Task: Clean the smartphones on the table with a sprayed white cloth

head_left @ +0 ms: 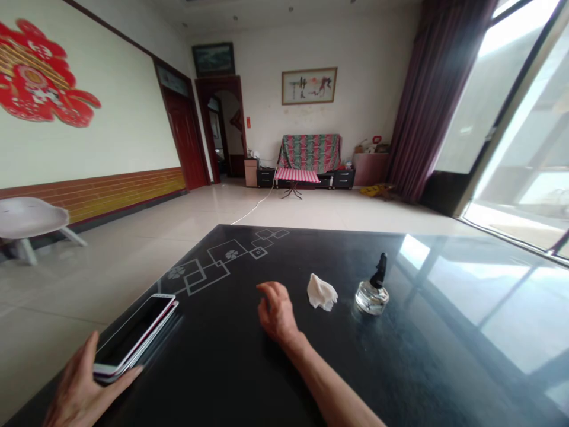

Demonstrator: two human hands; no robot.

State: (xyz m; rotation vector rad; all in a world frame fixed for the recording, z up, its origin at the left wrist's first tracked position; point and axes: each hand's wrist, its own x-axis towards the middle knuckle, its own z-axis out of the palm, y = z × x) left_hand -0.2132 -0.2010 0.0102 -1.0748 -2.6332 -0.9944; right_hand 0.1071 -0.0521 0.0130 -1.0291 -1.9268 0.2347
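Observation:
At the table's left edge, a stack of smartphones [137, 335] lies at a slant, the top one white-framed with a dark screen. My left hand [82, 379] grips its near end, thumb along the right side and fingers at the left. In the middle of the view, my right hand [276, 311] is over the black tabletop with nothing in it, its fingers loosely bent and partly apart. To the right of that hand lies a crumpled white cloth [322, 292]. Beyond the cloth stands a clear spray bottle [372, 298] with a black trigger head, apart from both hands.
The glossy black table [213, 373] has square and flower patterns along its left side and window reflections at right. A white chair [33, 216] stands on the floor at left. Across the room are a small checked table [296, 175] and a draped cover [310, 151].

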